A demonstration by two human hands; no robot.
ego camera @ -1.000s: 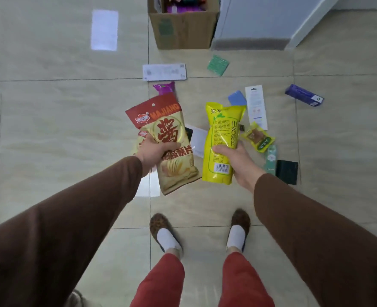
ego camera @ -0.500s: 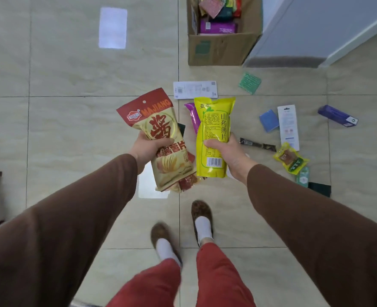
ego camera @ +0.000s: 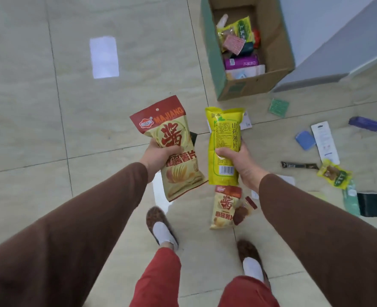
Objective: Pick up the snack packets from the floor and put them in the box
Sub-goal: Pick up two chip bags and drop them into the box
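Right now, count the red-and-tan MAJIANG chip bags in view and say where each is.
2. One MAJIANG bag is gripped in the left hand; a smaller one lies on the floor tiles near the feet. More may be hidden inside the box.

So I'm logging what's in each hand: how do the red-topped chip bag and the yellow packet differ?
The red-topped chip bag, in the left hand, is wider, beige with a red header, and tilted. The yellow packet, in the right hand, is narrower, all yellow, nearly upright, showing its barcode. Both are sealed, gripped mid-body and held above the floor, short of the box.
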